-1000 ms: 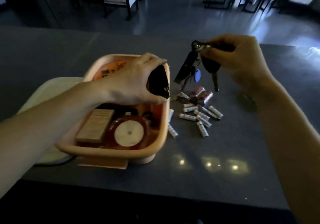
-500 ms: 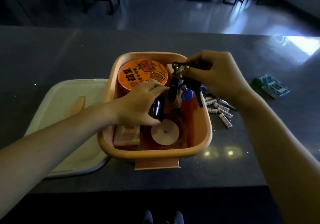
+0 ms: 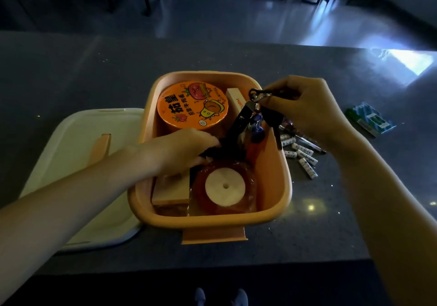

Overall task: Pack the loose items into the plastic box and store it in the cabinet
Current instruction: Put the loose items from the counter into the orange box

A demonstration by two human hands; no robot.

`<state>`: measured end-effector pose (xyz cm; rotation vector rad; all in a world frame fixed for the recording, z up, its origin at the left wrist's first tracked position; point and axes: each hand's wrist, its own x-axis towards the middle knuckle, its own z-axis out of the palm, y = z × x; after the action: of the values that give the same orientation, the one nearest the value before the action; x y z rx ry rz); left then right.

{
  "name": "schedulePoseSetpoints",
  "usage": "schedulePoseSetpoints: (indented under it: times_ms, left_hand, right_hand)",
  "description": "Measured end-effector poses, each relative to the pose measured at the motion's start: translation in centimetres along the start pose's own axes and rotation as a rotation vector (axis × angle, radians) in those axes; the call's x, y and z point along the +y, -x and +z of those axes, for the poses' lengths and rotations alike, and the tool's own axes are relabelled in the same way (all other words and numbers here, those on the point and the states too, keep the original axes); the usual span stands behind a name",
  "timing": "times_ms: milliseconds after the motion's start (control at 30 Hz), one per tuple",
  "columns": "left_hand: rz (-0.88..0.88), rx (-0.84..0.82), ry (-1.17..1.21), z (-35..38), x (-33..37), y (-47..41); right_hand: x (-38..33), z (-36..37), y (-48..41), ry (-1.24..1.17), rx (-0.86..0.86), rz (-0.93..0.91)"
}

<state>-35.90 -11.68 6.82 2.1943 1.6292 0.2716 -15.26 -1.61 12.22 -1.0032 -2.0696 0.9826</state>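
An orange plastic box sits on the dark counter in front of me. Inside it are an orange noodle cup, a roll of tape, a flat tan box and a white carton. My left hand is down inside the box, fingers closed on a small black object that is mostly hidden. My right hand holds a bunch of keys by its ring; the keys dangle over the box's right side. Several white batteries lie on the counter to the right of the box.
The box's pale lid lies on the counter to the left, partly under the box. A green and blue packet lies at the far right. Pens or small items sit beside the batteries. Chairs and tables stand on the floor beyond the counter.
My left hand has gone down into the box with the black object. My right hand has brought the keys from above the batteries to over the box and lowered them.
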Motion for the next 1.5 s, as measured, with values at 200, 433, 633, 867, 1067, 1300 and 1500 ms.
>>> schedulePoseSetpoints:
  times_ms: [200,433,633,867,1067,1300,1500]
  left_hand:
    - [-0.068,0.01,-0.396,0.8,1.4,-2.1]
    - [-0.234,-0.014,0.175,0.4,0.8,-1.7]
    - [-0.345,-0.133,0.542,0.7,-0.5,-0.6]
    - [-0.279,-0.163,0.713,0.5,0.1,0.3]
    - [-0.293,0.141,0.443,-3.2,0.1,2.5]
    - [-0.232,0.388,0.523,-3.4,0.2,3.7]
    - [-0.209,0.389,0.525,-3.2,0.3,2.3]
  right_hand:
    - [0.6,-0.5,-0.4,0.028,-0.018,0.005]
    - [1.2,-0.9,-0.4,0.047,-0.002,-0.019]
    - [1.2,-0.8,-0.5,0.068,0.021,-0.046]
    - [-0.1,0.3,-0.7,0.015,0.041,-0.087]
    - [0.6,2.8,-0.3,0.292,-0.048,-0.16]
    - [2.2,4.3,0.0,0.504,-0.211,-0.13]
    - [2.7,2.0,0.8,0.261,-0.06,-0.069]
